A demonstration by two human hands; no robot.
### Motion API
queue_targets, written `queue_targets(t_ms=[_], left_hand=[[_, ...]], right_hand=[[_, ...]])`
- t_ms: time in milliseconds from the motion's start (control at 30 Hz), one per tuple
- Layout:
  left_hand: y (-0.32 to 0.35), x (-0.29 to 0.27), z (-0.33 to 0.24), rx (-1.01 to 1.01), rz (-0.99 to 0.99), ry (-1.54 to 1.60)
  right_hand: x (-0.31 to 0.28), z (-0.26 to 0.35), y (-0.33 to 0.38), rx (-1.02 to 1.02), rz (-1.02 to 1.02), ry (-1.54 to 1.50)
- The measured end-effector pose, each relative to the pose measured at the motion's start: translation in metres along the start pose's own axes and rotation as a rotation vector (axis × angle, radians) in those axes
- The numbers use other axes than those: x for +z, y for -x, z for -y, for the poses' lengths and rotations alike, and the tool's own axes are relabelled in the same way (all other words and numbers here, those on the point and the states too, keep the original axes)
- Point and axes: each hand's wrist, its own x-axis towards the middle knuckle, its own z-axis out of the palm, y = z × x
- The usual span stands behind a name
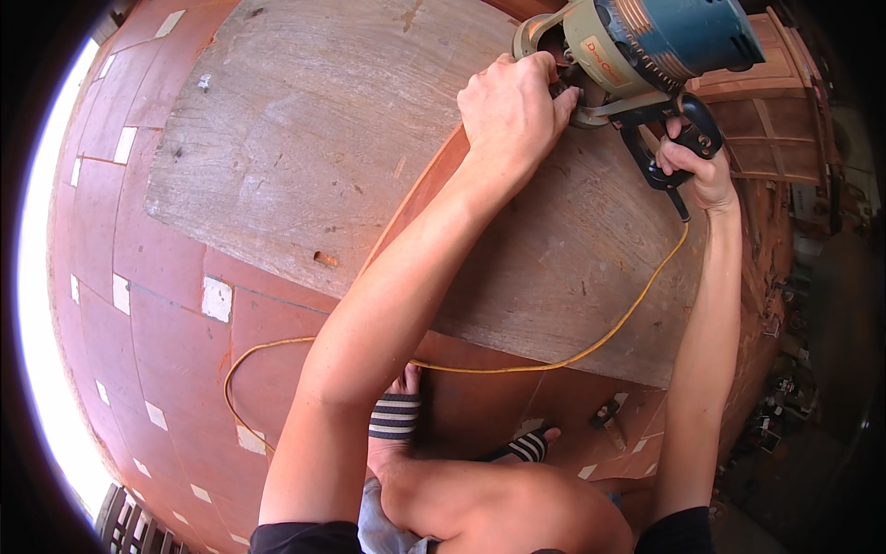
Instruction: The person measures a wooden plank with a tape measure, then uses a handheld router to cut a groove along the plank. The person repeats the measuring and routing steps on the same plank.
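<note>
A wood router (628, 55) with a blue motor housing and a pale metal base lies tilted on its side at the top right. My right hand (697, 166) is closed round its black D-shaped handle. At the router's base my left hand (512, 106) is closed, its fingers curled in beside a dark part that looks like a knob; the fingertips are partly hidden. Beneath my left hand and forearm runs a narrow reddish wooden board (420, 198) standing on edge. It rests on a large worn plywood sheet (314, 120).
A yellow cord (591, 351) runs from the router's handle across the plywood and under my left arm. Reddish floor tiles (166, 249) surround the sheet. A hammer-like tool (609, 423) lies near my feet. Wooden panelled furniture (761, 120) stands at the right, with clutter behind.
</note>
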Motion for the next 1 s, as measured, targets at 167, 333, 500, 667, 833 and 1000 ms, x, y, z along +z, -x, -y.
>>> queue_targets(t_ms=[167,333,500,667,833,1000], left_hand=[[-0.001,-0.001,0.000,-0.024,-0.003,-0.006],[-0.003,-0.001,-0.002,-0.043,0.008,-0.015],[-0.005,-0.002,0.000,-0.050,0.008,0.007],[-0.008,-0.003,0.000,-0.039,-0.015,0.044],[-0.009,0.000,0.004,0.003,-0.087,0.049],[-0.012,0.003,0.003,0.013,-0.132,0.054]], right_hand=[[0.002,0.000,-0.001,-0.006,0.019,-0.013],[0.012,0.003,0.002,-0.027,-0.012,-0.041],[0.011,0.001,0.006,0.014,0.010,-0.029],[0.031,0.008,0.013,-0.022,-0.065,-0.057],[0.045,0.015,0.016,-0.036,-0.094,-0.089],[0.053,0.019,0.020,-0.057,-0.127,-0.096]])
